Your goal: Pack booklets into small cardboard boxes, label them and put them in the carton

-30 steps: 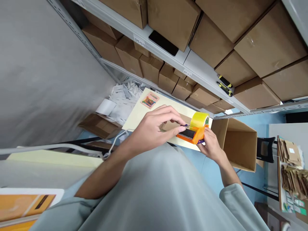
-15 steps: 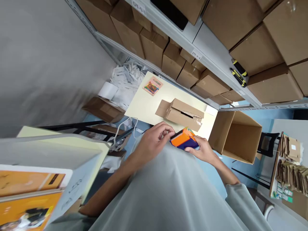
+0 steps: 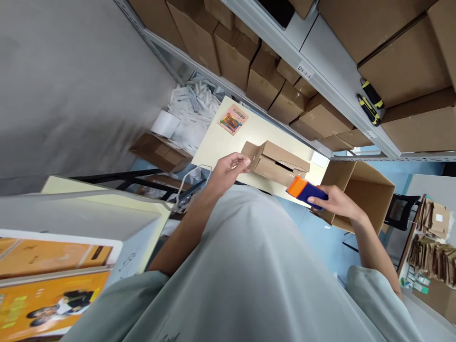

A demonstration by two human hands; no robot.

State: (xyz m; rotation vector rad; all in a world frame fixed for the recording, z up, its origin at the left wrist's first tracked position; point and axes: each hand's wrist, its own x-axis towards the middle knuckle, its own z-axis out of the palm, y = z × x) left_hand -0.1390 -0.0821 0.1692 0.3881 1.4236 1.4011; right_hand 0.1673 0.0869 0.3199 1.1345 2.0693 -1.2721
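Note:
In the head view my right hand (image 3: 337,202) grips a small orange and dark blue box (image 3: 307,192) by its blue end, thumb on the near face. The orange end points left, close to a brown carton (image 3: 276,167) on the cream table. My left hand (image 3: 231,172) is over the table's near edge, beside the carton's left flap (image 3: 250,151). Its fingers curl toward the thumb in a loose pinch. Whether anything small is between them, or whether they touch the flap, I cannot make out.
A pink picture card (image 3: 233,119) lies on the cream table (image 3: 213,137). Behind it, a shelf rack (image 3: 302,66) holds brown cartons and two yellow-black utility knives (image 3: 370,102). A large open carton (image 3: 366,190) stands right. Orange printed books (image 3: 53,299) sit at lower left.
My hands have moved apart. The right hand carried the orange and blue box to the right and turned it; the left hand moved away from the box, up and left toward the carton flap.

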